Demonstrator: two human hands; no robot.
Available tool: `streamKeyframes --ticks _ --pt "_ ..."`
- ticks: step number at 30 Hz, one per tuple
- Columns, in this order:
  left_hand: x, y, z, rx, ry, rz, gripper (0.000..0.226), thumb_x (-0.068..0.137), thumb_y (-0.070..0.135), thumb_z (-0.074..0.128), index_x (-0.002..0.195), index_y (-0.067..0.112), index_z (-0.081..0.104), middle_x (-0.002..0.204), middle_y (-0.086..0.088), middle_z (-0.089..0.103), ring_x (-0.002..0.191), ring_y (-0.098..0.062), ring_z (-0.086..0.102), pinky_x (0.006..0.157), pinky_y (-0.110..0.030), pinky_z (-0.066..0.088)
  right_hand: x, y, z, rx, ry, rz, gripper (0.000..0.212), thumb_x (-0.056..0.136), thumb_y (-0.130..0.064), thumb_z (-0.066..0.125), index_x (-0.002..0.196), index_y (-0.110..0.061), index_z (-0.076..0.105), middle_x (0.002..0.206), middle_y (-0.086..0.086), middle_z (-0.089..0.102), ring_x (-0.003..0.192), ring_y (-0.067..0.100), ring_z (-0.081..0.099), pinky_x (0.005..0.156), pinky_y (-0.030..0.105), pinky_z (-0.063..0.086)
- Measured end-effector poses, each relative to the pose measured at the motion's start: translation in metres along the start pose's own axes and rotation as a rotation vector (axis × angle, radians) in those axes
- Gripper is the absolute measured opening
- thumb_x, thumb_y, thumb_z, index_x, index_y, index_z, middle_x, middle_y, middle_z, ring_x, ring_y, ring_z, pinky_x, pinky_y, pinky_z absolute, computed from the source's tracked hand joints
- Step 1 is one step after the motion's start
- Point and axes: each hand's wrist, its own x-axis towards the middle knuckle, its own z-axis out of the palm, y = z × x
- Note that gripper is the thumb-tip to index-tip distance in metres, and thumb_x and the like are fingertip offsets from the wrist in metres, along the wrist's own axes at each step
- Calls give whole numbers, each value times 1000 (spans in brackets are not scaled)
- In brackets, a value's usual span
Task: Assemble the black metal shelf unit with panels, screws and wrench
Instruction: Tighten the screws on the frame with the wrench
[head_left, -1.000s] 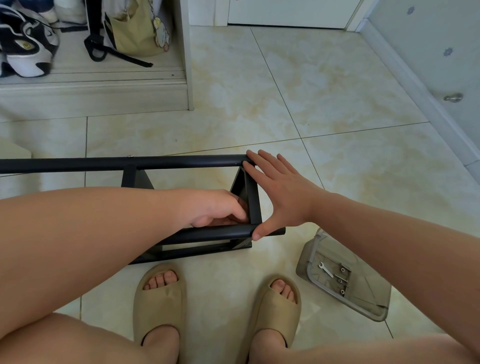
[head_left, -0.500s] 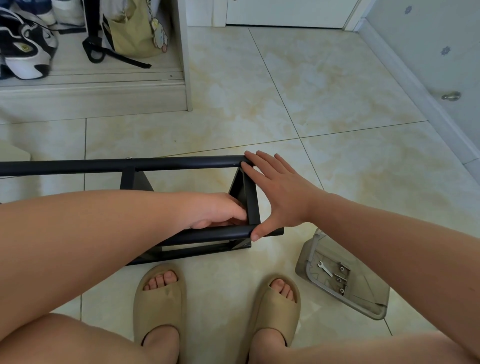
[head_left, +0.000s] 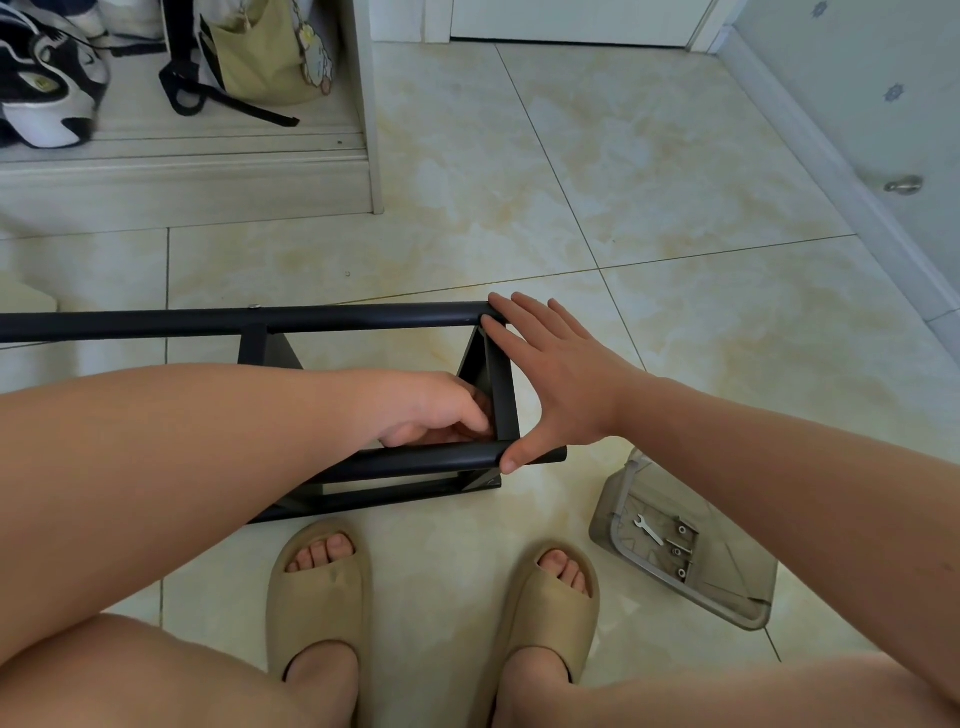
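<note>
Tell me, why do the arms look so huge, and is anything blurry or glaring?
Head view: the wide-angle lens swells the forearms near the edges; light is soft, no harsh glare on the tile floor, faint shadow beneath the black frame; the corner sneaker looks smeared, the wrench looks crisp.

Shelf frame (head_left: 363, 314) lies on the floor (head_left: 597, 182), running left, just ahead of both sandals (head_left: 317, 592). Tray (head_left: 737, 582) sits on the floor right of the frame's end, near the right sandal (head_left: 550, 608). Wrench (head_left: 648, 529) and screws (head_left: 675, 551) lie in it, wrench to the left. Sneaker (head_left: 47, 88) and bag (head_left: 260, 57) sit on the cabinet shelf (head_left: 182, 150), far left, behind the frame.
</note>
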Motion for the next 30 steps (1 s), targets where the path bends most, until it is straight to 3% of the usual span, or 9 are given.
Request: streamKeyframes --ticks 5,8,11,14,18,26,30 --pt "0 -1 -3 43 -55 -57 23 91 13 63 111 5 71 111 -14 74 110 -30 68 108 -41 47 0 0 0 -6 5 -2 150 52 -96 60 162 -14 -1 169 5 -16 155 24 -13 121 39 -15" --pt "0 0 0 93 -8 -36 20 90 13 66 108 5 70 99 -10 76 94 -23 71 100 -36 53 0 0 1 1 4 -2 150 51 -96 57 162 -14 -2 169 5 -16 155 24 -14 121 39 -15" --pt "2 3 1 69 17 -21 13 89 3 63 100 6 69 76 -5 74 72 -17 70 75 -28 57 0 0 1 4 2 0 150 51 -96 57 162 -14 -2 168 4 -16 155 23 -14 121 38 -16" --pt "2 5 2 65 26 -22 12 89 -1 61 95 6 69 70 -4 72 67 -17 68 67 -26 53 0 0 1 9 3 -1 150 51 -96 57 162 -14 -2 168 4 -16 155 23 -14 120 38 -16" --pt "2 4 3 55 32 -9 15 88 -4 59 96 5 68 71 -6 70 71 -21 66 74 -30 55 0 0 1 18 3 0 150 51 -95 60 162 -14 -1 168 3 -17 155 23 -15 121 39 -15" --pt "2 0 3 70 -3 28 29 89 -10 53 116 -4 63 102 -19 67 91 -29 66 97 -40 53 -1 -1 2 6 15 -2 150 50 -97 56 162 -14 1 169 4 -15 155 24 -12 119 34 -16" --pt "2 -2 4 81 12 68 30 87 -12 53 114 -5 63 115 -28 67 98 -33 65 103 -44 50 -1 -1 1 6 10 -1 150 50 -97 56 162 -14 0 169 3 -15 155 24 -12 119 34 -15"
